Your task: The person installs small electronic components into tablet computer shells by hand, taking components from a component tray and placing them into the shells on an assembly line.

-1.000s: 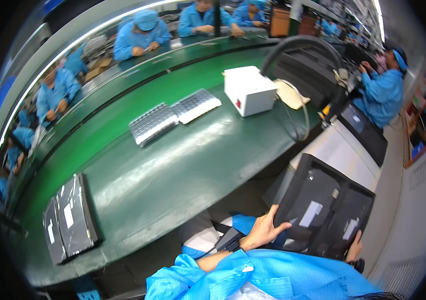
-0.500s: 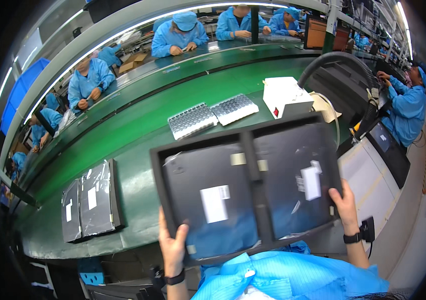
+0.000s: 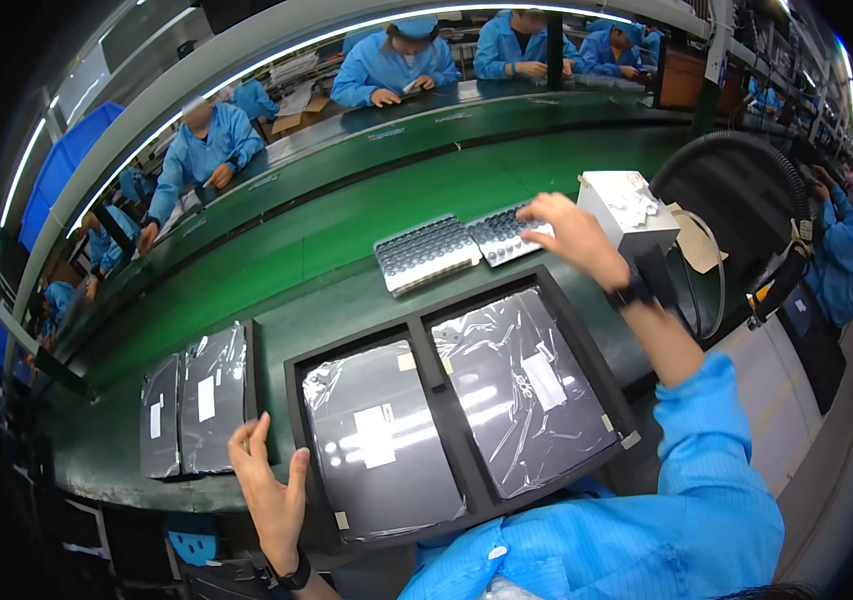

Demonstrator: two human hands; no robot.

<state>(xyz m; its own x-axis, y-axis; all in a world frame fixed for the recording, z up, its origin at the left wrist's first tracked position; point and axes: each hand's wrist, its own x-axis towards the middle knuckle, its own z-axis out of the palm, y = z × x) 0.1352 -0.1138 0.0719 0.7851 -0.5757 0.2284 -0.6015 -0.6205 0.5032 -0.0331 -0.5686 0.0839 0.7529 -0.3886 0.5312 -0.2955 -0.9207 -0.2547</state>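
Note:
A black foam tray (image 3: 432, 375) rests at the near edge of the green bench. In its two compartments lie dark flat panels, a left panel (image 3: 336, 420) and a right panel (image 3: 491, 360), each under wrinkled clear film with a white label. Beside the tray's left edge is my left hand (image 3: 271, 490), fingers apart and holding nothing. My right hand (image 3: 576, 235) reaches over the right one of two silver trays with rows of small round parts, the right silver tray (image 3: 506, 250). Its fingers are spread; whether they touch the parts cannot be made out. The left silver tray (image 3: 426, 258) adjoins it.
Another foam tray (image 3: 251, 370) with two film-covered panels lies to the left. A white box (image 3: 621, 200) with crumpled white material on top stands right, near a black corrugated hose (image 3: 736, 145). Several co-workers in blue sit across the green belt (image 3: 346, 220).
The foam tray, held up in both hands before, now rests on the bench. Both hands have let go; my right hand has moved forward to the silver tray, my left slightly left.

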